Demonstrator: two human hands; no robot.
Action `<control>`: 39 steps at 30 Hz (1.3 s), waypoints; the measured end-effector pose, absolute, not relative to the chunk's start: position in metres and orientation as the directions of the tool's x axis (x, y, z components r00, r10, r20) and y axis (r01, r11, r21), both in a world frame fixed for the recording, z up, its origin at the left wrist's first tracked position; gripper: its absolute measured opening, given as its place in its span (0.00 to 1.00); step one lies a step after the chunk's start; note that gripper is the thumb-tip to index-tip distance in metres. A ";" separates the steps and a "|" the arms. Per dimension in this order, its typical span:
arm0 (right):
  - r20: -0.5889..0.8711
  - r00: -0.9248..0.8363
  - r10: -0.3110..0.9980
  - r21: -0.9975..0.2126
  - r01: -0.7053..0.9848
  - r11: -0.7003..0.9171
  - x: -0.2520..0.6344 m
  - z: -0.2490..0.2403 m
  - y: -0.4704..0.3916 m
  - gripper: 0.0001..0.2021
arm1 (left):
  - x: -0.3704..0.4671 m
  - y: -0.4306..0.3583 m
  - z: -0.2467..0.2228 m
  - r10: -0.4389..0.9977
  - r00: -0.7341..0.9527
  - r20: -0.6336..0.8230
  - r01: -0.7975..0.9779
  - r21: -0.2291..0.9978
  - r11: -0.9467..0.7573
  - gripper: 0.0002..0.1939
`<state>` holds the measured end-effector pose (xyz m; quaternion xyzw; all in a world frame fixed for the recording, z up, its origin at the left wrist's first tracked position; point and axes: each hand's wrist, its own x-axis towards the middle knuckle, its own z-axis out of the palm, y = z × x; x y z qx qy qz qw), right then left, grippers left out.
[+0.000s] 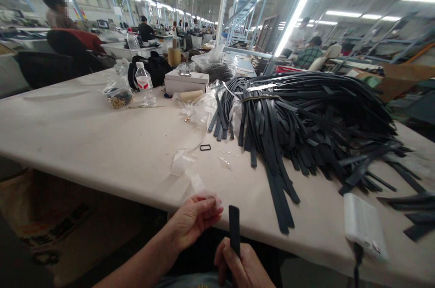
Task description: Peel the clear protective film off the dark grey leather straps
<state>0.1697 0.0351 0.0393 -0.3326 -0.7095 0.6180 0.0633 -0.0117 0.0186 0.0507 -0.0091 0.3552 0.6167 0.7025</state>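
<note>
Heaped across the far right of the pale work table point(84, 138): a big tangled pile of dark leather straps point(306, 120), several ends trailing toward the near edge. Just nearer than the pile, at the table's right near edge, a white power pack point(363, 227) with a cable dropping off the edge. Left of the pile, a white box point(186, 82), a black bag point(152, 68) behind it, a clear water bottle point(145, 83) and a small plastic bag of metal fittings point(118, 95). Near the pile's left fringe, crumpled clear plastic wrap point(190, 161) running toward the near edge, and beside it a small black rectangular ring point(205, 147).

Below the table's near edge, directly in front of the pile's trailing ends: right hand point(243, 265) closed in a fist round a short dark strap piece point(234, 229), held upright, its lower end hidden inside the grip. Left hand point(193, 218) just beside it, fingers curled and pinched together on a bit of clear film point(212, 199); thin, see-through, outline hard to make out.

Right hand cut off by the bottom edge. Far background people blurred and small.
</note>
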 end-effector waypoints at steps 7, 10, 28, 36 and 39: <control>-0.394 -0.746 0.537 -0.890 0.456 -0.019 0.168 0.050 0.035 0.36 | -0.010 0.018 0.050 0.807 -0.003 -0.591 -0.865 0.406 0.294 0.07; -0.407 -0.738 0.538 -0.885 0.465 -0.032 0.168 0.053 0.035 0.36 | -0.011 0.019 0.047 0.826 0.037 -0.563 -0.843 0.426 0.328 0.11; -0.373 -0.751 0.544 -0.875 0.480 0.062 0.158 0.043 0.037 0.31 | -0.010 0.024 0.054 0.864 -0.114 -0.491 -0.840 0.511 0.180 0.21; -0.397 -0.747 0.533 -0.865 0.498 0.054 0.154 0.043 0.040 0.29 | -0.013 0.022 0.050 0.882 -0.113 -0.457 -0.858 0.493 0.145 0.19; -0.384 -0.754 0.533 -0.870 0.488 0.064 0.153 0.042 0.039 0.28 | -0.013 0.023 0.049 0.875 -0.129 -0.467 -0.857 0.497 0.138 0.20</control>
